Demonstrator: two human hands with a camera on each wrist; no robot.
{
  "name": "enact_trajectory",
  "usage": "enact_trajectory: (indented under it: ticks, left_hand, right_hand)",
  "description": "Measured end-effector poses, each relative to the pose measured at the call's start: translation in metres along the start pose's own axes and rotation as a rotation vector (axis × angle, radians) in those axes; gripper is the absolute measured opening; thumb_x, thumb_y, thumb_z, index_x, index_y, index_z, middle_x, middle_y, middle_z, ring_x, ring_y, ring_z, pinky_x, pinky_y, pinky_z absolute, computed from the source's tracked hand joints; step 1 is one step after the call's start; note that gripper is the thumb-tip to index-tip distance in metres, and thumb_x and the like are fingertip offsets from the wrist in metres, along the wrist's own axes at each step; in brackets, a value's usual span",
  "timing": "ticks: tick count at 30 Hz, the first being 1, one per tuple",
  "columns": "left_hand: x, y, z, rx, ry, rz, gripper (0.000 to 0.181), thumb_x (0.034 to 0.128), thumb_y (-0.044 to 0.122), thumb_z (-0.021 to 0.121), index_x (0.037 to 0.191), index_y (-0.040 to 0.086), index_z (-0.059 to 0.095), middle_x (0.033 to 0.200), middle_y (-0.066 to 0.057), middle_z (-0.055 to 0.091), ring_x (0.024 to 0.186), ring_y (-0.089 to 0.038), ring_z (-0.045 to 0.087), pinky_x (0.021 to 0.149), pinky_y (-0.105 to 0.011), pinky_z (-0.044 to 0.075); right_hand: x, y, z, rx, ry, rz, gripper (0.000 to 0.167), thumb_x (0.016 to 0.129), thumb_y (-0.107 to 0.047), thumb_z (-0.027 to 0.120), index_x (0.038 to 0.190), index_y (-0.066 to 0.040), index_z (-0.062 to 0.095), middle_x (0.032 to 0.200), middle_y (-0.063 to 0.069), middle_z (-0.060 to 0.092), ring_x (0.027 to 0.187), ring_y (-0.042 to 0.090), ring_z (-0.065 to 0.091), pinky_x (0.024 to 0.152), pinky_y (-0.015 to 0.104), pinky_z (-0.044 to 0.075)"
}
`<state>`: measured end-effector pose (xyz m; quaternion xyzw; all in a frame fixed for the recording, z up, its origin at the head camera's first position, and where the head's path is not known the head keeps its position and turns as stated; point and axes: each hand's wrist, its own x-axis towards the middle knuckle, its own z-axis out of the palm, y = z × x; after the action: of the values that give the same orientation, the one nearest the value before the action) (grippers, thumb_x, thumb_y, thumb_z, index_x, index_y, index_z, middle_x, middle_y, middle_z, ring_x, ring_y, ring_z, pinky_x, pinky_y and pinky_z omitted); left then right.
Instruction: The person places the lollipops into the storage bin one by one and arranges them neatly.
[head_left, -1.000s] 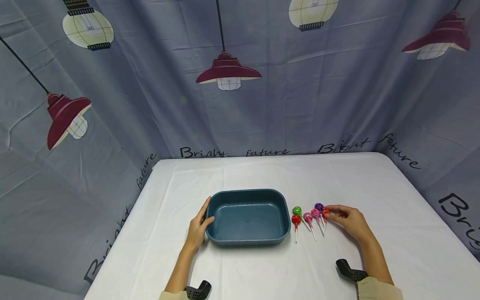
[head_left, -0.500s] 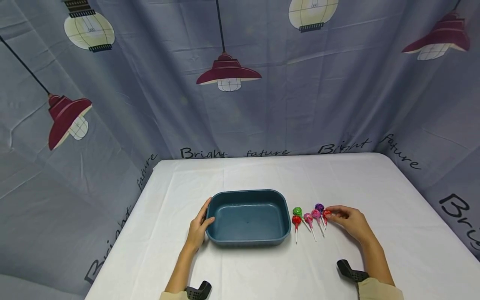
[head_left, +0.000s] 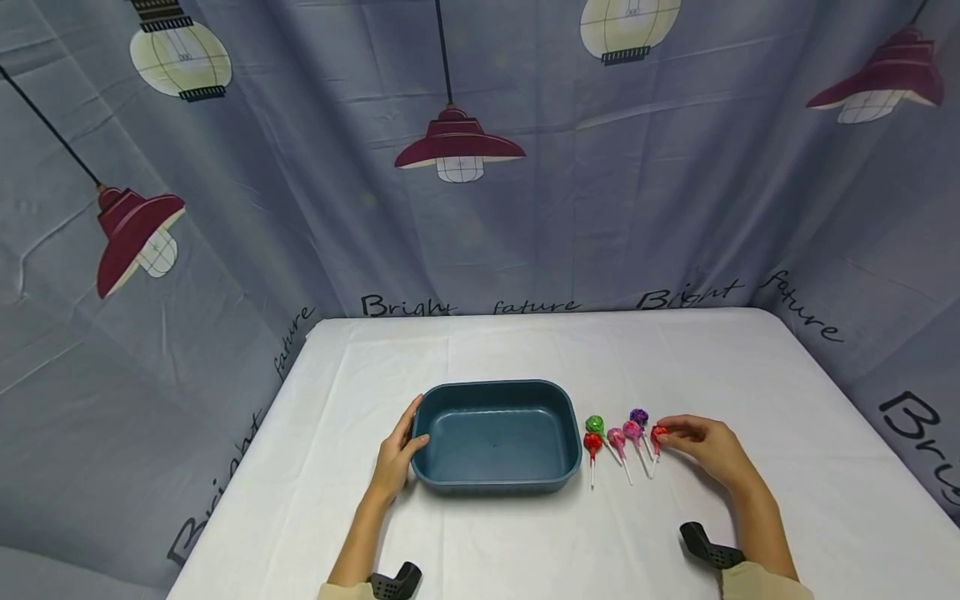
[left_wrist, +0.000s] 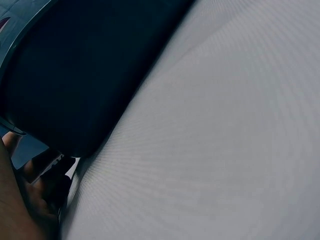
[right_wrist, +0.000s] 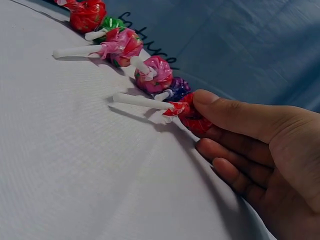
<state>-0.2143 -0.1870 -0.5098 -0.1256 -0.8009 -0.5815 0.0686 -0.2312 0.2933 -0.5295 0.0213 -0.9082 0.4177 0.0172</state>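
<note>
A dark teal rectangular plastic tub [head_left: 495, 486] stands on the white cloth, its inside bare. At its left end my left hand [head_left: 393, 467] grips the wall, thumb over the rim and fingers along the outside. My right hand [head_left: 707, 448] pinches the wrapped head of a red lollipop [right_wrist: 192, 117] between thumb and fingers; its white stick points away from the palm. Left of that hand lie a purple lollipop [head_left: 639, 416], two pink lollipops [head_left: 632, 429], a green lollipop [head_left: 595, 423] and another red lollipop [head_left: 592, 442]. In the left wrist view the fingers are dark and partly hidden.
The lollipops lie close together between the tub's right side and my right hand. A white cloth [head_left: 517, 542] covers the table. Grey-blue curtains [head_left: 555, 225] printed with lamps and lettering hang behind and at both sides.
My right hand has shifted slightly right and toward me, drawing the red lollipop away from the purple and pink ones. The left hand and tub stay put.
</note>
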Motion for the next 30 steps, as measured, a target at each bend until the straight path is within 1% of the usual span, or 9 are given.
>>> enact_trajectory:
  ticks: [3,8,14,19,23,26,30]
  left_hand:
    - [0.000,0.000,0.000,0.001,0.000,-0.001,0.056,0.0913,0.005,0.052,0.144,0.009,0.033,0.145,-0.009,0.032,0.132,-0.027,0.029,0.103,-0.043,0.026]
    - [0.000,-0.001,0.000,0.000,0.000,0.006,0.056,0.0913,0.005,0.052,0.144,0.009,0.033,0.146,-0.010,0.032,0.132,-0.028,0.028,0.102,-0.044,0.027]
    - [-0.001,-0.002,-0.001,-0.005,-0.006,-0.003,0.056,0.0916,0.006,0.052,0.144,0.010,0.032,0.145,-0.011,0.032,0.132,-0.031,0.029,0.102,-0.048,0.028]
    - [0.000,-0.002,-0.001,-0.006,-0.009,-0.009,0.056,0.0917,0.007,0.053,0.144,0.011,0.033,0.143,-0.014,0.034,0.130,-0.033,0.032,0.101,-0.050,0.030]
    - [0.000,-0.002,-0.001,-0.002,-0.003,-0.008,0.056,0.0916,0.007,0.053,0.144,0.011,0.033,0.141,-0.016,0.037,0.127,-0.034,0.036,0.099,-0.051,0.032]
    - [0.000,-0.003,-0.001,-0.001,-0.001,-0.006,0.056,0.0916,0.007,0.053,0.144,0.011,0.034,0.141,-0.016,0.038,0.127,-0.034,0.036,0.098,-0.052,0.033]
    - [-0.001,-0.004,-0.001,-0.004,0.001,-0.006,0.056,0.0916,0.007,0.053,0.144,0.011,0.034,0.141,-0.015,0.037,0.128,-0.033,0.034,0.098,-0.051,0.033]
  right_hand:
    - [-0.001,0.000,-0.004,0.020,-0.011,0.005,0.041,0.084,-0.035,0.067,0.112,-0.005,0.065,0.105,0.010,0.065,0.085,0.009,0.057,0.071,0.017,0.044]
    - [-0.002,0.001,-0.009,0.073,-0.026,-0.023,0.041,0.084,-0.031,0.067,0.113,-0.002,0.064,0.107,0.013,0.065,0.086,-0.003,0.057,0.074,0.010,0.040]
    - [-0.007,0.000,-0.016,0.107,-0.044,-0.010,0.045,0.084,-0.031,0.066,0.116,0.000,0.062,0.109,0.016,0.064,0.089,-0.006,0.056,0.076,0.009,0.038]
    - [-0.008,0.001,-0.019,0.142,-0.057,0.000,0.047,0.084,-0.033,0.066,0.118,0.000,0.061,0.109,0.014,0.065,0.090,-0.004,0.058,0.076,0.009,0.037]
    - [-0.007,-0.002,-0.019,0.201,-0.077,-0.035,0.047,0.084,-0.031,0.067,0.119,0.000,0.060,0.106,0.010,0.067,0.092,0.002,0.062,0.078,0.007,0.035]
    - [-0.006,-0.007,-0.021,0.233,-0.077,-0.072,0.045,0.085,-0.028,0.066,0.119,0.001,0.059,0.105,0.008,0.068,0.093,0.004,0.062,0.079,0.007,0.035]
    - [-0.005,-0.018,-0.018,0.272,-0.065,-0.102,0.042,0.086,-0.025,0.066,0.118,0.001,0.060,0.105,0.008,0.067,0.093,0.004,0.062,0.080,0.009,0.039]
